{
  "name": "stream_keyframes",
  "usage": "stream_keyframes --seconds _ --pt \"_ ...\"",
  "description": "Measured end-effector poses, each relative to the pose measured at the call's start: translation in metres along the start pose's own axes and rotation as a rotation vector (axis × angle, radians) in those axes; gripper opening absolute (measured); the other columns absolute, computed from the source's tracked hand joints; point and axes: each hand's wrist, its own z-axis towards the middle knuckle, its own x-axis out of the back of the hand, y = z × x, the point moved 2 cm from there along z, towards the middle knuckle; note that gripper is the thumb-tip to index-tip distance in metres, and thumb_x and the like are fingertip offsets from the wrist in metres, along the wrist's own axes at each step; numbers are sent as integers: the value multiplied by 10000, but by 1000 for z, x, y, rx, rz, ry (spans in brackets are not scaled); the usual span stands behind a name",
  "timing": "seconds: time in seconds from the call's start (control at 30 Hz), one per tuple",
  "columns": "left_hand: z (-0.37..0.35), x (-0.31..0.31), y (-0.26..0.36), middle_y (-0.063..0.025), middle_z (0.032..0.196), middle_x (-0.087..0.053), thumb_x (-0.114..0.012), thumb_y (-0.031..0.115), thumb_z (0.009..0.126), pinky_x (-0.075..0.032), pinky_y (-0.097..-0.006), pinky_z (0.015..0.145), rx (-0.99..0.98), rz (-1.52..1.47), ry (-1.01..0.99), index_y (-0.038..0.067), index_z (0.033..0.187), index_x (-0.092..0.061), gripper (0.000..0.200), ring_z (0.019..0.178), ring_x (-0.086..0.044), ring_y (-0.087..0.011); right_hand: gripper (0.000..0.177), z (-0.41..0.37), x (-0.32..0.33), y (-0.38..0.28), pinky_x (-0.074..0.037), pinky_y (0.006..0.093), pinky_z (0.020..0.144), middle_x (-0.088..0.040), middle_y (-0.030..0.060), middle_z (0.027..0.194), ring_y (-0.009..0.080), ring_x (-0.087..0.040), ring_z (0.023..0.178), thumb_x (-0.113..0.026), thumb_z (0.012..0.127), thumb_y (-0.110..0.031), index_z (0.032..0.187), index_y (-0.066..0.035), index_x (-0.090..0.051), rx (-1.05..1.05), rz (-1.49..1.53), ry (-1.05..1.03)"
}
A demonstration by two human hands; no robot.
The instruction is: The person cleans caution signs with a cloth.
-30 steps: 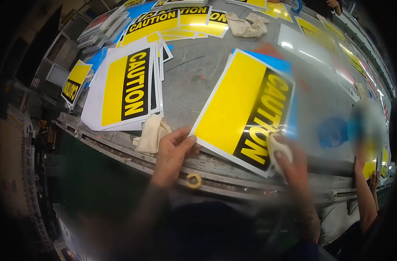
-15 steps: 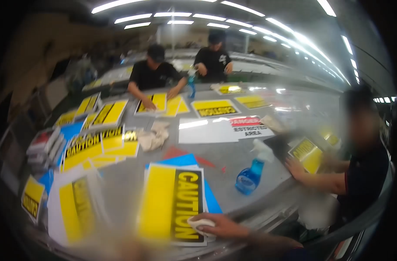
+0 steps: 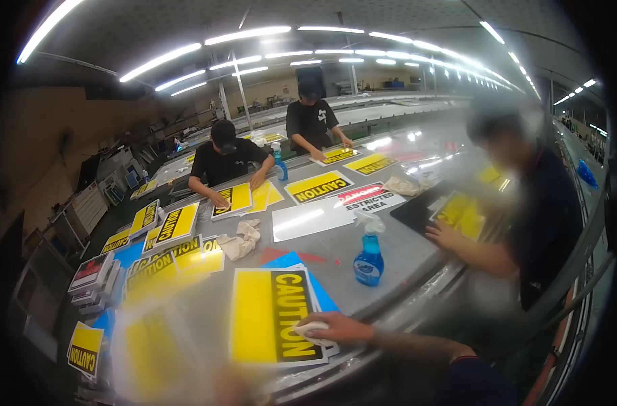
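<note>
My right hand point(image 3: 341, 328) is closed on a white cloth point(image 3: 312, 329), pressed against the lettered black band of a yellow caution sign point(image 3: 255, 314). The sign lies on a small stack with blue sheets point(image 3: 324, 295) sticking out beneath it. Near the bottom edge a smeared shape that looks like my left hand point(image 3: 235, 384) is by the sign's lower left corner; its fingers cannot be made out. To the left lies another yellow sign point(image 3: 149, 348), badly blurred. A spray bottle of blue liquid point(image 3: 368, 262) stands beyond my right hand.
Across the grey table point(image 3: 291, 238), two people handle caution signs; another person at the right leans over a sign point(image 3: 459, 215). A crumpled beige cloth point(image 3: 240, 241), a restricted area sign point(image 3: 370, 198) and a second spray bottle point(image 3: 280, 164) lie or stand farther off. Stacked signs point(image 3: 92, 281) are at the left.
The view has tilted up and shifted. My right hand stays on the sign with the cloth. The standing person at the back has lowered both hands onto a sign.
</note>
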Motion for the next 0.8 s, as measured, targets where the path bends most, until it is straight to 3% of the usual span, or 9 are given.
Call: stream_keyframes --seconds 0.1,0.17,0.23,0.3,0.37,0.5,0.53,0.57,0.8 --pt "13 10 -11 -110 1157 -753 -616 128 1116 -670 -385 827 -73 -9 86 21 1340 -639 249 938 -758 -199 457 6 2 14 -550 411 1067 -738 143 1383 283 -712 1234 -737 1077 -391 1426 -97 -699 183 -220 141" --pt "23 29 -19 -75 1123 -739 -624 130 1115 -648 -374 843 -78 50 -23 43 1309 -644 214 922 -737 -168 462 2 3 15 -530 416 1102 -728 148 1391 305 -698 1271 -759 1056 -362 1422 -88 -694 148 -122 154" --pt "-10 -15 14 -28 1039 -713 -630 156 1123 -627 -357 851 -73 15 50 65 1180 -659 111 921 -713 -145 478 9 6 27 -543 415 1099 -742 129 1380 268 -711 1259 -775 1039 -324 1446 -95 -675 178 -165 219" --pt "-6 -4 12 -81 1131 -748 -654 167 1118 -645 -374 907 -90 95 -12 30 1226 -647 175 960 -747 -175 461 11 5 21 -587 403 1022 -767 153 1316 247 -739 1160 -768 1039 -283 1424 -48 -675 123 -114 253" --pt "-6 -10 10 -130 1057 -757 -723 179 1082 -662 -359 827 -87 -58 42 -45 1216 -665 267 863 -753 -196 430 0 5 4 -602 387 980 -762 152 1242 237 -739 1107 -747 1043 -231 1420 -37 -675 31 31 202" --pt "-7 -8 9 -106 1026 -745 -747 153 1056 -663 -355 834 -89 -53 -7 -34 1279 -656 305 854 -747 -188 443 3 9 21 -602 408 992 -780 163 1289 257 -754 1146 -757 1038 -242 1426 -45 -674 60 -113 194" --pt "-8 -12 12 -94 984 -728 -768 201 1048 -638 -318 765 -70 -50 38 -11 1281 -656 334 846 -741 -179 468 2 10 22 -602 416 1004 -781 169 1315 268 -760 1163 -770 1034 -272 1436 -53 -674 89 -176 184" --pt "1 3 0 -132 1148 -794 -657 148 1097 -681 -390 855 -135 122 14 17 1351 -648 286 942 -805 -215 508 0 9 23 -599 418 1015 -781 170 1310 274 -762 1164 -790 1020 -322 1445 -67 -677 89 -242 196" --pt "31 8 -5 -85 942 -760 -619 150 1092 -624 -311 653 -72 206 84 -2 1308 -666 269 764 -759 -181 559 0 10 3 -581 399 1046 -753 156 1362 262 -741 1206 -783 1027 -434 1449 -78 -695 -9 -80 189"
